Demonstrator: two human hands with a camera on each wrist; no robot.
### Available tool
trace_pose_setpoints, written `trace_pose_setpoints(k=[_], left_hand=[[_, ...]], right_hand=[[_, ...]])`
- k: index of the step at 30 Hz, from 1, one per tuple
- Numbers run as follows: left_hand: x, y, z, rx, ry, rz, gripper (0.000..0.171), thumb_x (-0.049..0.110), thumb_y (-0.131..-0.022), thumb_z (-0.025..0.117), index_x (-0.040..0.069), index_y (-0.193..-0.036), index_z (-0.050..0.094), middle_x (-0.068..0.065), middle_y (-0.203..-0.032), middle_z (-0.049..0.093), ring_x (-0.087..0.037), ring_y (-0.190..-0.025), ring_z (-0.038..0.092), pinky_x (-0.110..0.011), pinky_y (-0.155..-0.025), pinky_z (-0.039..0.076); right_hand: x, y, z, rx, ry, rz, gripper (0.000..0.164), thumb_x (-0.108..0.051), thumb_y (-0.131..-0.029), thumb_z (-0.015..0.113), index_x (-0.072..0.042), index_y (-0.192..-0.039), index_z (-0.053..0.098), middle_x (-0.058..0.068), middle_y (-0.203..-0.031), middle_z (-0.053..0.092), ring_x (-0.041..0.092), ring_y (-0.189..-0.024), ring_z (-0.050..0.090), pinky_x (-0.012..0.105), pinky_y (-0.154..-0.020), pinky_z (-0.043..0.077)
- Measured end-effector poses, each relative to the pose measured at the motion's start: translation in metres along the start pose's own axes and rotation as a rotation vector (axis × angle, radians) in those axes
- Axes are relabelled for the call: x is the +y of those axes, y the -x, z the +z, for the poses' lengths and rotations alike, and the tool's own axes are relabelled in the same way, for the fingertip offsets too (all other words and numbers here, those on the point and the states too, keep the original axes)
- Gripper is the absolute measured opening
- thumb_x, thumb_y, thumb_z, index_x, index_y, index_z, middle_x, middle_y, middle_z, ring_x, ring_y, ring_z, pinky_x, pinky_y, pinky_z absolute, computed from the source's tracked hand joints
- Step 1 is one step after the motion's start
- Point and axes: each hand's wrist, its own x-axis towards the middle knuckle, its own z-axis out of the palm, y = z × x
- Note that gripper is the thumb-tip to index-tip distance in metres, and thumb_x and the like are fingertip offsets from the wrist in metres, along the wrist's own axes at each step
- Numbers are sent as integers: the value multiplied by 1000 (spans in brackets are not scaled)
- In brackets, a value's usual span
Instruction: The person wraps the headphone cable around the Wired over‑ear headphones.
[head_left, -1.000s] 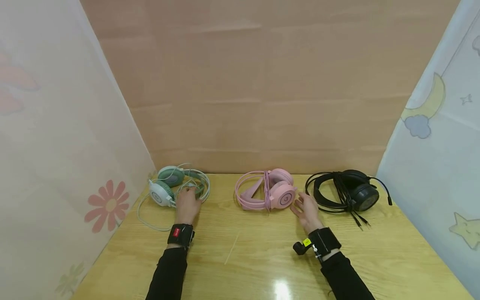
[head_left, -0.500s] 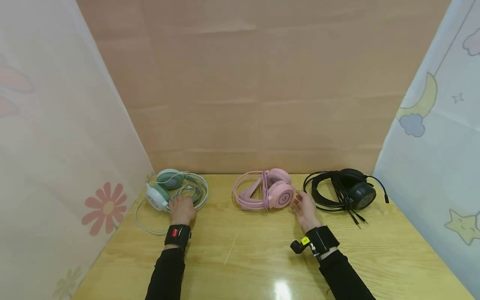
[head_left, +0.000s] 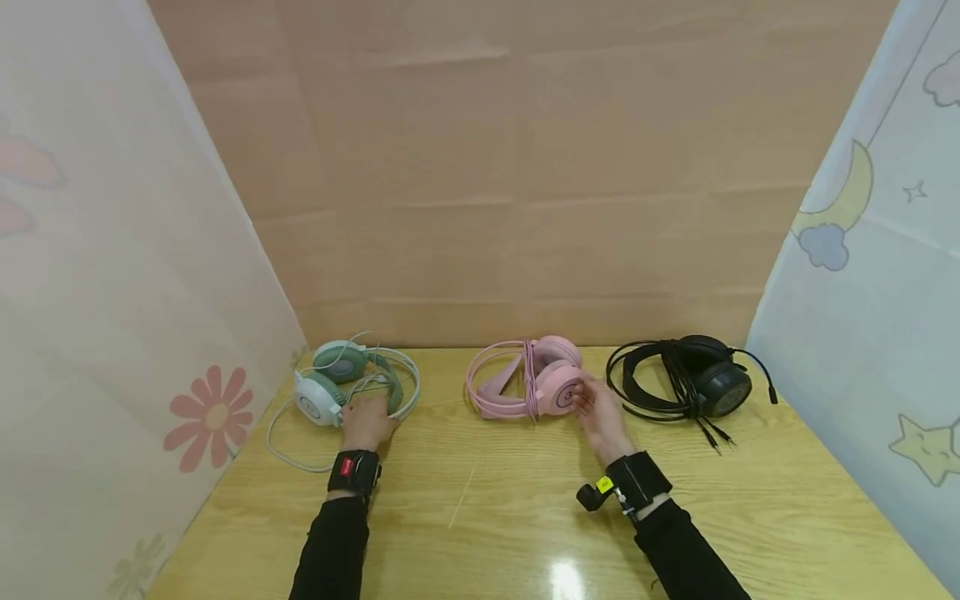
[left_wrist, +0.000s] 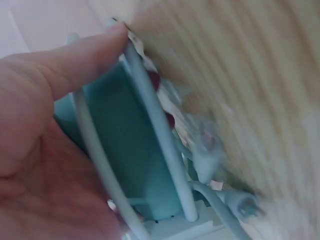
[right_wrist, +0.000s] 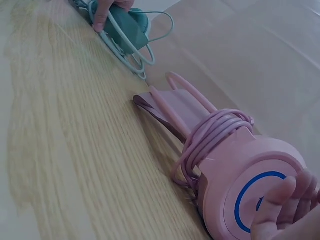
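Note:
At the left of the head view lie mint-green and white headphones (head_left: 318,398) with a loose pale cable. My left hand (head_left: 367,422) grips their headband. In the left wrist view the thumb lies across the two pale headband rods (left_wrist: 157,125), over the green padding (left_wrist: 125,145), with fingers on the far side. Pink headphones (head_left: 558,389), their cable wound round in a bundle, sit in the middle. My right hand (head_left: 600,417) is at their right ear cup, fingers loosely bent and overlapping its face with the blue ring (right_wrist: 243,200); it grips nothing.
Black headphones (head_left: 723,390) with a bundled cable and a microphone boom lie right of my right hand. The wooden table (head_left: 480,517) ends at a brown paper backdrop (head_left: 480,208). Patterned sheets stand at the left (head_left: 112,333) and right (head_left: 847,350).
My right hand has moved left, from beside the pink headphones to over their ear cup. My left hand has come a little nearer along the mint-green headphones, shifting their headband and cable slightly.

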Motion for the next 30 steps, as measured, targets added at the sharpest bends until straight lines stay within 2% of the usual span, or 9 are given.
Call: trace_pose_setpoints(k=[4,8,13,16,18,22,25,30], left_hand=[[1,-3,-2,-6,1,58,24,24,-79,78,6,-81,62,-12,-83,66,-38,-89,63,-62,-91,41],[4,-5,-4,-31,-9,105,22,26,-83,75,8,-79,61,-8,-76,64,-34,-86,63,-63,-94,39],[9,-8,-3,5,-23,165,24,27,-88,70,5,-96,68,-14,-90,71,-38,-91,66,-61,-89,44],[15,-7,-5,31,-11,210,31,27,-91,68,2,-109,67,-18,-100,71,-42,-93,66,-59,-81,50],[20,-6,-7,44,10,234,31,26,-92,68,2,-111,66,-19,-100,70,-42,-91,66,-56,-75,52],[33,-4,-10,98,38,282,22,26,-91,70,6,-97,65,-13,-87,70,-36,-81,68,-50,-64,52],[44,-1,-9,144,23,336,20,26,-89,72,8,-88,63,-7,-75,65,-30,-72,66,-44,-58,49],[66,5,-12,232,-26,446,26,23,-86,76,12,-74,56,1,-64,55,-22,-64,62,-36,-54,44]], right_hand=[[5,3,4,-76,11,-16,11,-20,-105,44,-18,-101,54,-7,-75,60,9,-71,55,21,-69,45],[8,5,6,-127,53,-28,14,-20,-105,45,-17,-96,56,-7,-74,60,9,-70,54,22,-68,45],[9,7,13,-174,78,-57,17,-21,-104,49,-13,-93,60,-4,-73,60,10,-66,53,23,-63,45],[12,9,18,-246,111,-70,16,-20,-104,48,-11,-98,60,-4,-71,62,10,-63,53,23,-60,46],[14,10,22,-312,144,-46,15,-19,-105,46,-10,-101,58,-3,-72,63,8,-62,56,23,-60,49],[22,12,31,-425,218,32,16,-21,-105,47,-9,-106,58,-2,-79,67,8,-69,63,24,-67,55],[30,15,39,-471,287,62,19,-23,-103,51,-7,-111,59,-1,-87,68,10,-76,66,27,-74,57],[43,16,54,-519,422,43,48,-26,-102,54,7,-136,45,15,-113,66,16,-93,68,35,-87,57]])
